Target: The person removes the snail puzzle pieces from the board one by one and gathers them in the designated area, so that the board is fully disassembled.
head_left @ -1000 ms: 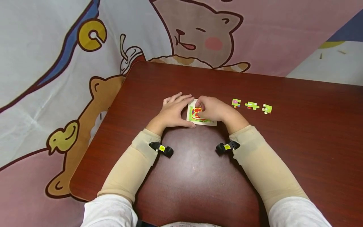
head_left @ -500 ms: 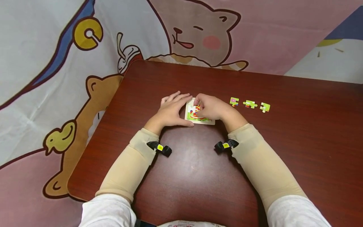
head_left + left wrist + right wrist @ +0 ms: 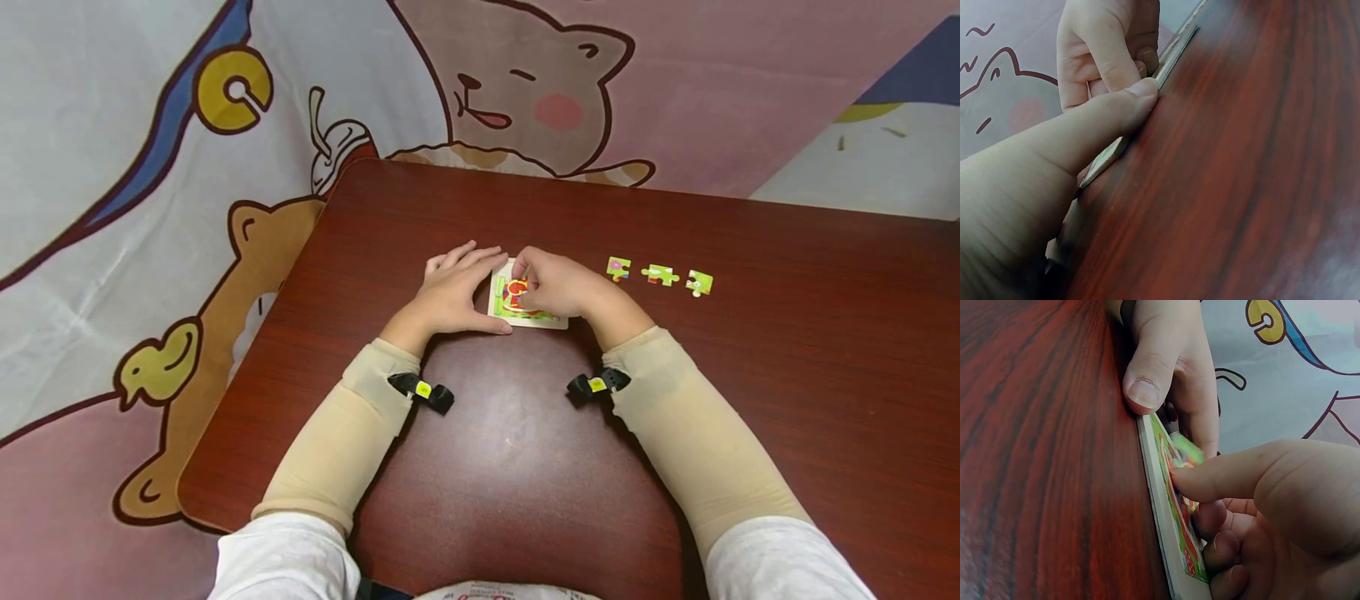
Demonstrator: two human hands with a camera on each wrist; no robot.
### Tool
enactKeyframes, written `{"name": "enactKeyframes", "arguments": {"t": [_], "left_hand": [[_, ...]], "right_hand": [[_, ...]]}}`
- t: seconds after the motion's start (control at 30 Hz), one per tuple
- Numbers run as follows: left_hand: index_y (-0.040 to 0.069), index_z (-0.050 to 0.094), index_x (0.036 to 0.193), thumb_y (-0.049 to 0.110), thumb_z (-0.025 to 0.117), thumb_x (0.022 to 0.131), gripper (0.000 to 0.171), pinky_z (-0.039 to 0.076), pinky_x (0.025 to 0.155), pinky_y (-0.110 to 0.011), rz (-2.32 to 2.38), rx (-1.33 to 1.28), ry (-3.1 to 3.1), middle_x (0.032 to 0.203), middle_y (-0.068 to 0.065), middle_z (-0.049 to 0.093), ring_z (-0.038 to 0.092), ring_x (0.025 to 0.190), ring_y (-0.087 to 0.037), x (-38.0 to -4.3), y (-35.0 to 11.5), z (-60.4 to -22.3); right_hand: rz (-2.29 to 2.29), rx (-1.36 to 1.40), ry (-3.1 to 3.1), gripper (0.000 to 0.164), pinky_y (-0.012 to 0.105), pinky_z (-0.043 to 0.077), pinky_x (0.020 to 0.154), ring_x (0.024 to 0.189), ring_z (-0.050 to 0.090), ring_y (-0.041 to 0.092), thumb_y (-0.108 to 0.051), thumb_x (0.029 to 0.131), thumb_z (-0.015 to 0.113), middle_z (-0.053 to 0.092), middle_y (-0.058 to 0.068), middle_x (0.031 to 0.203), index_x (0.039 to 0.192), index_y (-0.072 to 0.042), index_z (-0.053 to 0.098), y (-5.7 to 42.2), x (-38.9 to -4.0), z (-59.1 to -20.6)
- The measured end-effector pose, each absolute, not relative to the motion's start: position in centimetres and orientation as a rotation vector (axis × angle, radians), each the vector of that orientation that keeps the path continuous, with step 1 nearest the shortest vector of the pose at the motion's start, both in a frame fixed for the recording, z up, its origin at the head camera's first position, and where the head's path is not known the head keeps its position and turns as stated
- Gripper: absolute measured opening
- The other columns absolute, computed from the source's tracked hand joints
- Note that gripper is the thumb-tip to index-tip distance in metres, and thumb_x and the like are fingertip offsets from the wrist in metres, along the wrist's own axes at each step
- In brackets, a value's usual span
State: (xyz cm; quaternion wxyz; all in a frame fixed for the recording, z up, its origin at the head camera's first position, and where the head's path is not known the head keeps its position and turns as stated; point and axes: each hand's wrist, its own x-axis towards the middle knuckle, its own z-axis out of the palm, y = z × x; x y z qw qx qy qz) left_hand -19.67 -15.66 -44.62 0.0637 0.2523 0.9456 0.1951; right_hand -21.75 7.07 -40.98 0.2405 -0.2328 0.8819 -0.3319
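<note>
A small jigsaw board with a pale rim and a red and green picture lies flat on the table. My left hand rests at its left side, fingers straight and spread, with the thumb along the near edge and the forefinger at the far corner. Over the board, my right hand pinches a jigsaw piece between thumb and fingers. In the right wrist view this piece is green and tilted up from the picture. Part of the board is hidden under the right hand.
Three loose jigsaw pieces lie in a row to the right: one with a pink spot, a middle one and a right one. The brown table meets a cartoon-printed cloth at the back and left.
Half a second ago a white gap showed at the board's left part; now the coloured piece covers it. Both hands stay almost in place, and the head view has shifted slightly.
</note>
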Motion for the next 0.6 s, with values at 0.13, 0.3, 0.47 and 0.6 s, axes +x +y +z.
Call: {"name": "enactKeyframes", "arguments": {"t": [0.13, 0.3, 0.47, 0.6], "left_hand": [[0.024, 0.039, 0.167, 0.076, 0.083, 0.074, 0.116, 0.021, 0.115, -0.054, 0.591, 0.759, 2.857, 0.172, 0.005, 0.033, 0.017, 0.161, -0.028, -19.65, -15.61, -44.61], [0.024, 0.039, 0.168, 0.076, 0.082, 0.074, 0.115, 0.021, 0.114, -0.053, 0.595, 0.766, 2.861, 0.172, 0.005, 0.033, 0.018, 0.161, -0.028, -19.69, -15.43, -44.77], [0.024, 0.039, 0.168, 0.077, 0.082, 0.074, 0.116, 0.021, 0.114, -0.054, 0.592, 0.762, 2.855, 0.172, 0.005, 0.033, 0.017, 0.161, -0.028, -19.67, -15.46, -44.82], [0.024, 0.039, 0.168, 0.077, 0.082, 0.074, 0.116, 0.021, 0.114, -0.054, 0.587, 0.756, 2.863, 0.172, 0.006, 0.033, 0.017, 0.161, -0.028, -19.68, -15.59, -44.91]], "right_hand": [[-0.922, -0.636, 2.401, 0.037, 0.031, 0.043, 0.062, 0.066, 0.055, 0.019, -0.005, 0.093, 0.073, 0.059, 0.008, 0.082, 0.123, -0.004, 0.051, 7.18, -21.7, -40.96], [-0.921, -0.629, 2.425, 0.038, 0.033, 0.044, 0.066, 0.071, 0.055, 0.02, -0.006, 0.093, 0.074, 0.059, 0.008, 0.085, 0.123, -0.004, 0.051, 7.35, -21.66, -41.18], [-0.902, -0.647, 2.452, 0.038, 0.034, 0.044, 0.068, 0.072, 0.055, 0.021, -0.008, 0.095, 0.073, 0.059, 0.008, 0.085, 0.125, -0.004, 0.051, 7.44, -21.5, -41.47], [-0.9, -0.665, 2.463, 0.037, 0.035, 0.044, 0.07, 0.073, 0.056, 0.022, -0.009, 0.096, 0.073, 0.059, 0.008, 0.086, 0.125, -0.005, 0.051, 7.45, -21.31, -41.5]]}}
